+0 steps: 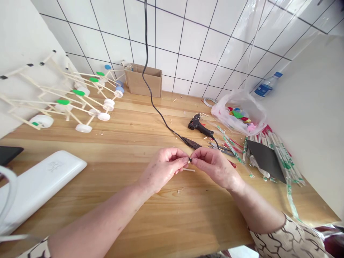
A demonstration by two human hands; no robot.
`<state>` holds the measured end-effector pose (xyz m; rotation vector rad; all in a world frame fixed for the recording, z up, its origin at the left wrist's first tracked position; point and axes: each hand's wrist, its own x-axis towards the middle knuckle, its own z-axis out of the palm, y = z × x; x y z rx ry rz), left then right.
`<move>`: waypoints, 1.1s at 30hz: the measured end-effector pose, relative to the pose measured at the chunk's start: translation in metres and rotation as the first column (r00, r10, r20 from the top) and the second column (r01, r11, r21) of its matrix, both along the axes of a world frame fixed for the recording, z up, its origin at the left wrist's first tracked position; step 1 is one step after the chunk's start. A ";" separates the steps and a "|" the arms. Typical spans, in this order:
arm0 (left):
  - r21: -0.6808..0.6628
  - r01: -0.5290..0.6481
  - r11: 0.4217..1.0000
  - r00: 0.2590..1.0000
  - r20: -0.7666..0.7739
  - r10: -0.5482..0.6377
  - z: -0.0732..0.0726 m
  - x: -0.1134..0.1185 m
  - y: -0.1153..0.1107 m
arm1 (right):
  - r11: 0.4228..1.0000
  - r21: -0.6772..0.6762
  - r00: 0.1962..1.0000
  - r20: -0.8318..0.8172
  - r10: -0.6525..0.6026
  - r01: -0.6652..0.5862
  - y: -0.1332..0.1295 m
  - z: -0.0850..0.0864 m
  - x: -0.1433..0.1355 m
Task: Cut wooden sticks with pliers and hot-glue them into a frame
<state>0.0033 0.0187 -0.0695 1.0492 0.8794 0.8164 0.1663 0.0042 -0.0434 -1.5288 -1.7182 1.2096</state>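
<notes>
A tiny black piece (190, 159) sits between the fingertips of both hands, above the middle of the table. My left hand (163, 166) is closed in a pinch at its left side. My right hand (213, 165) pinches from the right, thumb against forefinger. The fingers cover most of the piece, so its exact kind is hidden. Just below the fingertips a short thin white stick (189, 170) shows, partly behind my left hand. Beyond my right hand lie a black glue gun (200, 125) and a dark power strip or switch (190, 142) on a black cable.
Stick frames (88, 107) with white wheels and black-tipped sticks stand at the left, before a cardboard box (143, 80). A white power bank (51, 182) lies nearer. On the right are a plastic bag (239, 114), wrapped sticks (286, 154), black sheet (266, 159) and bottle (268, 85).
</notes>
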 end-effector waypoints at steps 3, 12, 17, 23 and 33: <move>0.007 -0.005 1.000 1.000 -0.008 0.005 0.000 0.001 0.000 | 1.000 -0.013 1.000 0.007 -0.015 0.015 0.000 0.001 0.000; 0.051 -0.032 0.998 0.996 -0.083 0.037 -0.004 0.001 -0.003 | 0.996 -0.068 0.998 -0.001 -0.066 0.066 0.000 0.000 -0.001; 0.083 -0.055 0.995 0.991 -0.118 0.065 -0.005 0.002 -0.003 | 0.992 -0.097 0.996 -0.028 -0.089 0.086 -0.001 0.001 -0.002; 0.150 -0.097 0.984 0.984 -0.133 0.118 0.000 0.002 -0.003 | 0.987 -0.139 0.993 -0.069 -0.096 0.086 0.000 0.000 0.000; 0.194 -0.127 0.973 0.971 -0.177 0.162 0.002 0.004 -0.004 | 0.982 -0.175 0.993 -0.071 -0.090 0.076 0.000 -0.004 0.002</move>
